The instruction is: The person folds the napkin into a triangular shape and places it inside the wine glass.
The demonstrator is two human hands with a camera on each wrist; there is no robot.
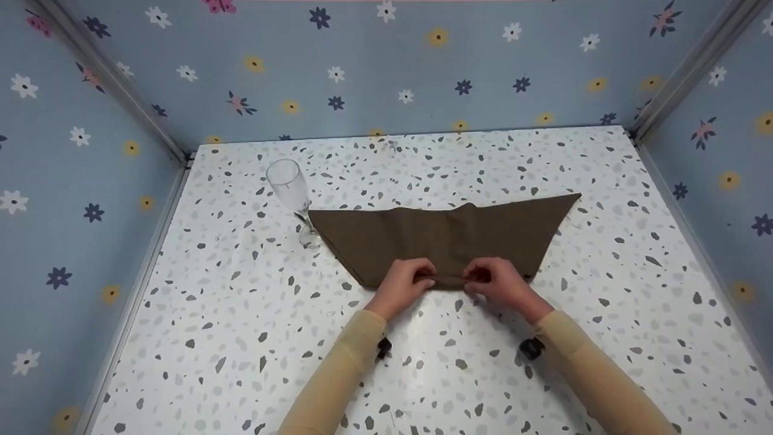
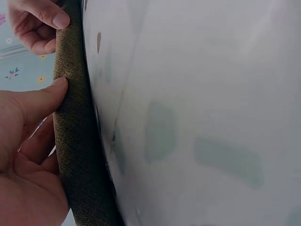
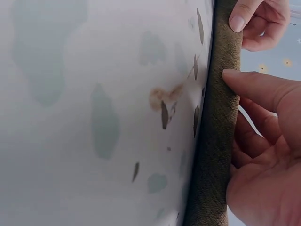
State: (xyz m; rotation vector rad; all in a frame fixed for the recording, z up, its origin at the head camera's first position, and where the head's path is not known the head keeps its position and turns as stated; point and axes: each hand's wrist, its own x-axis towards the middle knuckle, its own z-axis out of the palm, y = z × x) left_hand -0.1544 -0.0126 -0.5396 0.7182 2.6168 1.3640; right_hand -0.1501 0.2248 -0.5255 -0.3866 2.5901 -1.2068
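Observation:
A brown cloth napkin (image 1: 423, 235) lies spread on the table, with a long straight far edge, slanting sides and a shorter near edge. That near edge is turned into a thick roll (image 2: 77, 136). My left hand (image 1: 403, 283) pinches the roll left of its middle, thumb on the near side and fingers curled over it. A short way to the right, my right hand (image 1: 498, 281) pinches the same roll in a like manner. In the right wrist view the thumb (image 3: 249, 87) presses against the rolled cloth. Low creases run across the napkin beyond the hands.
An upright clear champagne flute (image 1: 293, 190) stands at the napkin's left corner, its foot close to the cloth. The white speckled table (image 1: 211, 302) is bounded by blue flowered panels (image 1: 386, 72) at the back and both sides.

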